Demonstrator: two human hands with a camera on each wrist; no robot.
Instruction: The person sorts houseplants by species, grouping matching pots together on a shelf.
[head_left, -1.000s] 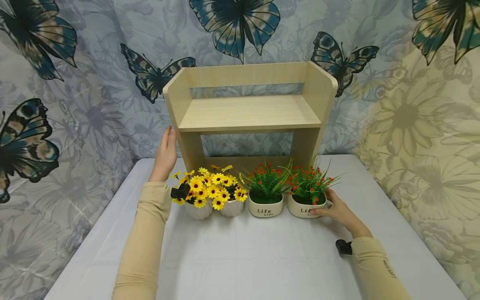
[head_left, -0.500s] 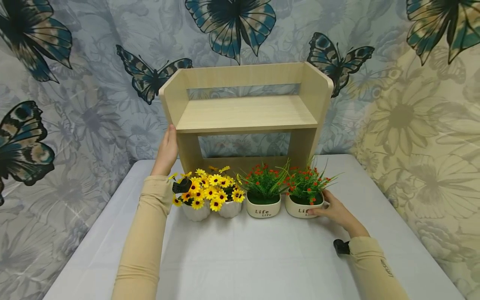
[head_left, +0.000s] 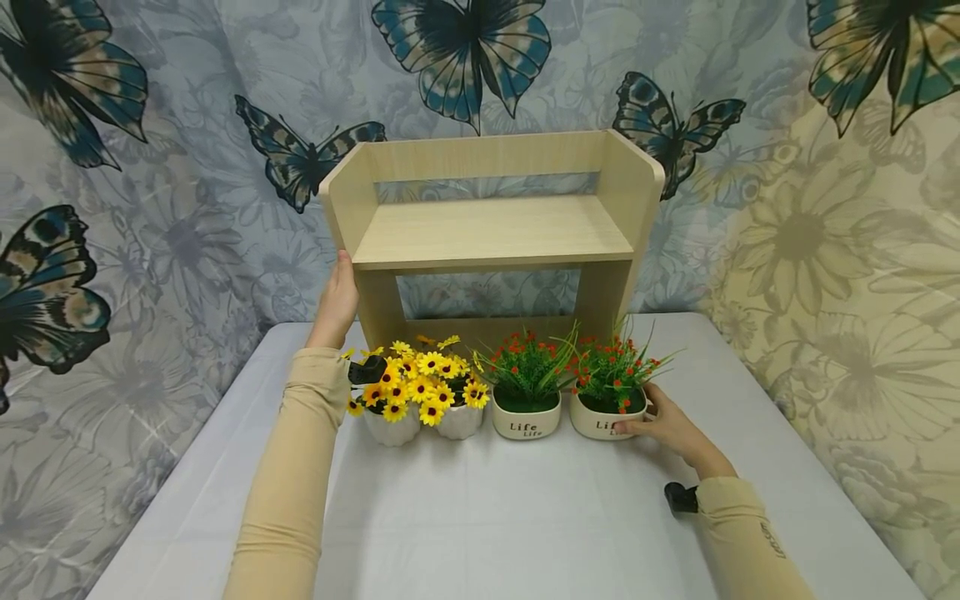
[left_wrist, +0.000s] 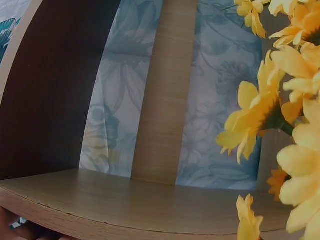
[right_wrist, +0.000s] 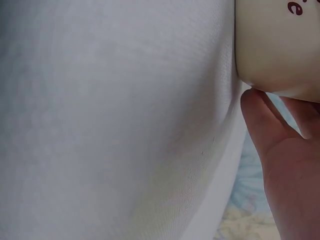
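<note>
A light wooden two-tier shelf (head_left: 491, 233) stands at the back of the table. My left hand (head_left: 334, 304) lies flat against its left side panel, fingers extended upward. In the left wrist view, part of the hand (left_wrist: 9, 227) shows below the shelf's side edge. My right hand (head_left: 678, 429) holds the rightmost white "Life" pot (head_left: 592, 423), thumb at its front corner and other fingers behind its right side. Red-flowered grass (head_left: 613, 367) grows from it. The right wrist view has the thumb (right_wrist: 260, 112) right at the pot's (right_wrist: 280, 55) lower edge.
A matching "Life" pot (head_left: 525, 423) stands left of the held one. Two pale pots (head_left: 459, 423) of yellow flowers (head_left: 422, 387) continue the row before the shelf. White cloth covers the table (head_left: 487, 517); butterfly-patterned fabric (head_left: 180, 208) hangs behind.
My left hand has come in against the shelf's side panel. The head view has shifted slightly. My right hand and the pots keep their places.
</note>
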